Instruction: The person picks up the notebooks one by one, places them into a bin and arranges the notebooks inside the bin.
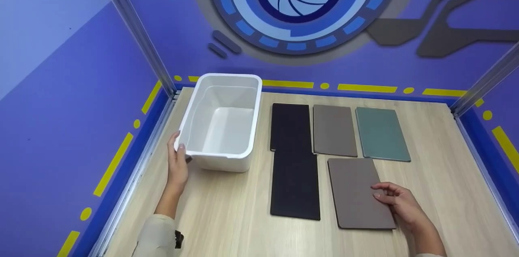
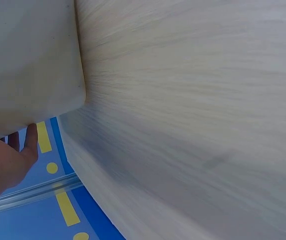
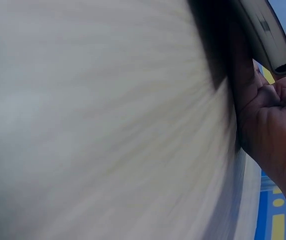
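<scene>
At the near-left corner of a white plastic bin [image 1: 222, 163], my left hand [image 1: 177, 166] grips the rim. In the left wrist view, fingers [image 2: 30, 142] press against the outer wall of the bin [image 2: 28, 55]. My right hand [image 1: 405, 208] grips a grey-brown notebook [image 1: 354, 198] by its right side, with thumb and index finger showing over the cover. The right wrist view shows that notebook's edge [image 3: 267, 30] raised above the table, part of the hand [image 3: 272, 120] lying under it. Nothing lies inside the bin.
Left of the held notebook lies a black notebook [image 1: 295, 186], its far end meeting another black notebook [image 1: 290, 127]. Further right in the back row are a second grey-brown notebook [image 1: 334, 130] and a green one [image 1: 383, 133]. Printed panels [image 1: 292, 70] with metal posts border the wooden table [image 1: 227, 216].
</scene>
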`<control>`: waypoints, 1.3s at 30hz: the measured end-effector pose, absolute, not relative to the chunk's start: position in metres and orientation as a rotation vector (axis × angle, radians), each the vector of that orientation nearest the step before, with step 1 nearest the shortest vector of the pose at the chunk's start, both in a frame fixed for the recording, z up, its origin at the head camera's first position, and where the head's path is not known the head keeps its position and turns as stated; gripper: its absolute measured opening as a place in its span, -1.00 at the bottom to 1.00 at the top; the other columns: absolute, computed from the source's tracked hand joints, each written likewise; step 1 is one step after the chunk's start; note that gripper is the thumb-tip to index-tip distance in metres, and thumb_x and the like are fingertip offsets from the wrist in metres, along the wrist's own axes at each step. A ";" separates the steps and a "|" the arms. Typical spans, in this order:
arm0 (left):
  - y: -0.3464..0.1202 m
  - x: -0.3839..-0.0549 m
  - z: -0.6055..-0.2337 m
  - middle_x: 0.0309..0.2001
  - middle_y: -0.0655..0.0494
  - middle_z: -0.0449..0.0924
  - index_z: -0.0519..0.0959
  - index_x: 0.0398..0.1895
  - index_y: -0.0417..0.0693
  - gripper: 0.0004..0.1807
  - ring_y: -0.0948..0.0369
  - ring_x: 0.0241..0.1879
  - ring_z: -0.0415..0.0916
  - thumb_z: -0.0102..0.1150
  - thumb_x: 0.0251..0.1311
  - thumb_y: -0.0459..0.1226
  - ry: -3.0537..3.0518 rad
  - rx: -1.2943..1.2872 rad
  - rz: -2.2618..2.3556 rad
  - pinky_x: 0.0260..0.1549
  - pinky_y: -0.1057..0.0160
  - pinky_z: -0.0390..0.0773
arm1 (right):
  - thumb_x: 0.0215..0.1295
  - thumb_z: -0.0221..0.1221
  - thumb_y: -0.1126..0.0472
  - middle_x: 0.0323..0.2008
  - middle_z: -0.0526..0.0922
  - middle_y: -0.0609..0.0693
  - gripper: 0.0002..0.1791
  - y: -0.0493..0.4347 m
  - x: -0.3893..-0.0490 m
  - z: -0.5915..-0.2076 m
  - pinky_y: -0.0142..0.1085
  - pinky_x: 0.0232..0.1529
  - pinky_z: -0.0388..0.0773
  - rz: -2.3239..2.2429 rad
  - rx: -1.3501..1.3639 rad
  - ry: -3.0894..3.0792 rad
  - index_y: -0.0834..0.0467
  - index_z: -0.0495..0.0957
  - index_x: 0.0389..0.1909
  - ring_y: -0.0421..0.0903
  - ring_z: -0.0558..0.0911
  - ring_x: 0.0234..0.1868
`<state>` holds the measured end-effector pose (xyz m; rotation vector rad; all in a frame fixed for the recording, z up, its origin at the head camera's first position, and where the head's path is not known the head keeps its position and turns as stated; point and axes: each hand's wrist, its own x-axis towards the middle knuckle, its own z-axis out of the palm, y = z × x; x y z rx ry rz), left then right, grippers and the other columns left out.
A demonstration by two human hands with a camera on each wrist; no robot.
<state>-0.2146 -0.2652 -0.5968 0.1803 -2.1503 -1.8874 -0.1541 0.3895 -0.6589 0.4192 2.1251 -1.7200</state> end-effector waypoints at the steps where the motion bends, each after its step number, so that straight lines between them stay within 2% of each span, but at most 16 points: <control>1: -0.265 -0.214 -0.597 0.64 -0.08 0.15 -0.01 0.71 0.12 -0.43 0.01 0.57 0.21 -0.40 0.74 -0.16 -2.154 0.183 -1.885 0.37 0.41 0.26 | 0.43 0.33 0.24 -0.12 0.64 -0.28 -0.68 0.390 -0.154 -0.659 -0.36 -0.04 0.55 -1.720 0.419 2.127 0.12 0.69 0.17 -0.26 0.51 -0.10; 5: -0.265 -0.214 -0.596 0.66 -0.05 0.11 -0.01 0.72 0.12 -0.43 0.02 0.61 0.17 -0.40 0.74 -0.15 -2.171 0.197 -1.872 0.41 0.40 0.22 | 0.43 0.33 0.23 -0.11 0.63 -0.29 -0.67 0.390 -0.154 -0.659 -0.36 -0.04 0.55 -1.707 0.418 2.142 0.12 0.69 0.18 -0.26 0.49 -0.09; 10: -0.265 -0.214 -0.595 0.67 -0.02 0.10 0.01 0.71 0.14 -0.44 0.03 0.62 0.15 -0.40 0.74 -0.14 -2.177 0.194 -1.868 0.48 0.23 0.20 | 0.43 0.33 0.24 -0.12 0.67 -0.29 -0.69 0.390 -0.153 -0.658 -0.35 -0.04 0.57 -1.724 0.418 2.124 0.10 0.70 0.16 -0.27 0.54 -0.10; 18: -0.265 -0.212 -0.595 0.60 -0.12 0.18 0.00 0.71 0.08 -0.44 -0.01 0.53 0.25 -0.41 0.74 -0.15 -2.154 0.165 -1.876 0.32 0.41 0.28 | 0.42 0.34 0.25 -0.11 0.67 -0.27 -0.66 0.388 -0.153 -0.659 -0.35 -0.07 0.58 -1.713 0.424 2.142 0.13 0.69 0.19 -0.26 0.53 -0.12; 26: -0.266 -0.215 -0.596 0.63 -0.05 0.16 0.00 0.71 0.07 -0.44 0.06 0.59 0.19 -0.42 0.75 -0.15 -2.160 0.133 -1.868 0.41 0.46 0.22 | 0.43 0.33 0.25 -0.13 0.67 -0.29 -0.69 0.388 -0.152 -0.657 -0.34 -0.09 0.59 -1.735 0.418 2.116 0.08 0.70 0.15 -0.26 0.54 -0.15; 33: -0.267 -0.216 -0.596 0.63 -0.04 0.15 -0.02 0.71 0.10 -0.44 0.04 0.59 0.19 -0.43 0.75 -0.13 -2.171 0.138 -1.881 0.54 0.06 0.18 | 0.42 0.33 0.25 -0.16 0.66 -0.29 -0.71 0.388 -0.152 -0.657 -0.34 -0.11 0.59 -1.756 0.425 2.104 0.07 0.71 0.13 -0.26 0.54 -0.17; 39: -0.266 -0.214 -0.596 0.64 -0.03 0.12 -0.02 0.72 0.11 -0.43 0.04 0.60 0.16 -0.42 0.75 -0.13 -2.177 0.165 -1.878 0.50 0.17 0.18 | 0.43 0.33 0.25 -0.20 0.63 -0.27 -0.72 0.389 -0.153 -0.656 -0.34 -0.14 0.58 -1.754 0.415 2.117 0.04 0.72 0.12 -0.25 0.52 -0.19</control>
